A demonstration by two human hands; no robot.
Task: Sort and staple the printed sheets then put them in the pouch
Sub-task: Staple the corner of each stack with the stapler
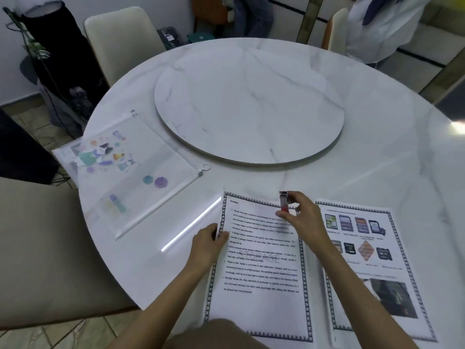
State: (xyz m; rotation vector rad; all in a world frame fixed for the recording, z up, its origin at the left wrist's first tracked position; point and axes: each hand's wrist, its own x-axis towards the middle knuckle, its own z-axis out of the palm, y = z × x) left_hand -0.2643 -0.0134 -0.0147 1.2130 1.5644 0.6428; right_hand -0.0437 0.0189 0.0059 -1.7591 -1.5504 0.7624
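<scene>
A printed text sheet (259, 273) with a patterned border lies on the white marble table in front of me. My left hand (208, 239) pinches its left edge. My right hand (300, 215) grips a small stapler (283, 201) with a red and silver body, held over the sheet's upper right part. A second printed sheet (372, 268) with coloured pictures lies to the right, partly under my right forearm. The clear zip pouch (130, 170) with cartoon prints lies flat at the left of the table.
A round marble turntable (249, 104) fills the table's middle. Cream chairs stand at the far left (120, 44) and near left (37, 245). A person in white (382, 26) stands at the far right. The table edge (105, 253) curves close on my left.
</scene>
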